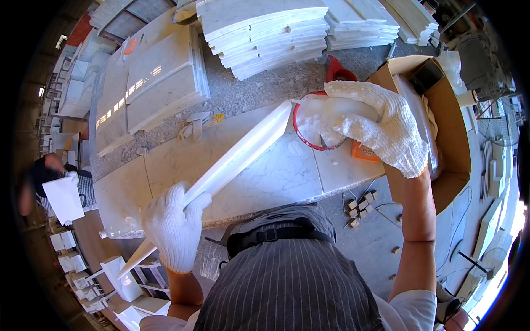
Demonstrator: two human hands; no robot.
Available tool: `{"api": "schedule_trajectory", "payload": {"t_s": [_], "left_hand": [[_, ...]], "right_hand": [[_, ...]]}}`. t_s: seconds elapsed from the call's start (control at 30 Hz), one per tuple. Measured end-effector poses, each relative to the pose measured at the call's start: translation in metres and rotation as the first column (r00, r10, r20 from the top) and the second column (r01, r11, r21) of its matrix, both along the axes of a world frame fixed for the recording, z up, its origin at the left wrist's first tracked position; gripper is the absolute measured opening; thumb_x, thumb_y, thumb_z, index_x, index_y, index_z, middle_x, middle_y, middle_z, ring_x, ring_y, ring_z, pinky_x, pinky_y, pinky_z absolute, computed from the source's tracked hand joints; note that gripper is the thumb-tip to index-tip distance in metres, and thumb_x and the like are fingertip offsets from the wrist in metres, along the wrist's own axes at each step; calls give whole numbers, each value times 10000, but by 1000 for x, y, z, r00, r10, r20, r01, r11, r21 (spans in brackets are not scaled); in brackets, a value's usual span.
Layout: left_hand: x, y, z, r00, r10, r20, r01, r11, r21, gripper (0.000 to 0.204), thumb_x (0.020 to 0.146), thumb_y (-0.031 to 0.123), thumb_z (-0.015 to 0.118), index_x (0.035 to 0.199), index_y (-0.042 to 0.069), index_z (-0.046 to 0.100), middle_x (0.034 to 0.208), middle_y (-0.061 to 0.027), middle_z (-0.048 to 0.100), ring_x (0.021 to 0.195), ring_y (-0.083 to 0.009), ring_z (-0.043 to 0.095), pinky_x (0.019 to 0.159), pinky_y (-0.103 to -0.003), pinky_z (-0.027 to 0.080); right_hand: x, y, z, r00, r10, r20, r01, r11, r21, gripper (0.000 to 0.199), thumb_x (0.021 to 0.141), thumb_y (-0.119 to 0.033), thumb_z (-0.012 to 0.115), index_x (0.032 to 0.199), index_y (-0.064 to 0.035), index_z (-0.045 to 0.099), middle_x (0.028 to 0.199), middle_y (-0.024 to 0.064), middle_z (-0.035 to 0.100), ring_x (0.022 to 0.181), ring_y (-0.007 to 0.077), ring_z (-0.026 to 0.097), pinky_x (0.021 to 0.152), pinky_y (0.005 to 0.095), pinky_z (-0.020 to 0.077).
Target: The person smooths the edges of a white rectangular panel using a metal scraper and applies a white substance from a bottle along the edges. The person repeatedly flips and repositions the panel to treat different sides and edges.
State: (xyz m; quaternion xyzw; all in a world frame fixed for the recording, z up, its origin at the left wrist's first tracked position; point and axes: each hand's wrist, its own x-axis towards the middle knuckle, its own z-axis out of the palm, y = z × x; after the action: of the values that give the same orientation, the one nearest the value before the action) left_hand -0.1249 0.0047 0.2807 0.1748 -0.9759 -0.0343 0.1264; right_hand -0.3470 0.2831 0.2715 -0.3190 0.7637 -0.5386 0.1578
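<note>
White strip — juts both ways from left hand (gloved).

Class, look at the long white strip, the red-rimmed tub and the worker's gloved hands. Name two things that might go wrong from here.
1. Only the left hand grips the white strip, whose far end is close to the red-rimmed tub; a swing might knock it.
2. The right hand is right at the white contents, so its knit glove might get smeared.
</note>
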Motion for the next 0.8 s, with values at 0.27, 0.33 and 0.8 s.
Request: {"api": "schedule_trajectory", "payload": {"t_s": [0.27,0.33,0.8], "left_hand": [[0,-1,-2,1000,15,10,-15,1000,-14,288,736,253,791,877,25,688,750,-137,661,667,-295,635,637,-387,491],[0,-1,-1,1000,19,10,-19,1000,-7,292,735,256,793,876,23,688,747,-138,662,664,-292,637,635,-386,493],[3,-9,-7,1000,-8,-1,8,999,-32,418,710,425,811,909,77,692,743,-96,671,646,-286,637,606,-389,471]], "right_hand": [[-4,-7,6,1000,4,-26,-4,1000,30,508,841,-339,769,1258,-76,648,1107,118,717,997,201,706,864,353,581],[-4,-8,6,999,2,-41,-1,1000,30,512,842,-350,768,1253,-68,650,1100,123,719,997,200,706,859,350,582],[-3,-12,9,999,-40,-12,41,999,35,509,818,-358,791,1215,-61,671,1043,123,733,930,195,725,815,342,598]]}}
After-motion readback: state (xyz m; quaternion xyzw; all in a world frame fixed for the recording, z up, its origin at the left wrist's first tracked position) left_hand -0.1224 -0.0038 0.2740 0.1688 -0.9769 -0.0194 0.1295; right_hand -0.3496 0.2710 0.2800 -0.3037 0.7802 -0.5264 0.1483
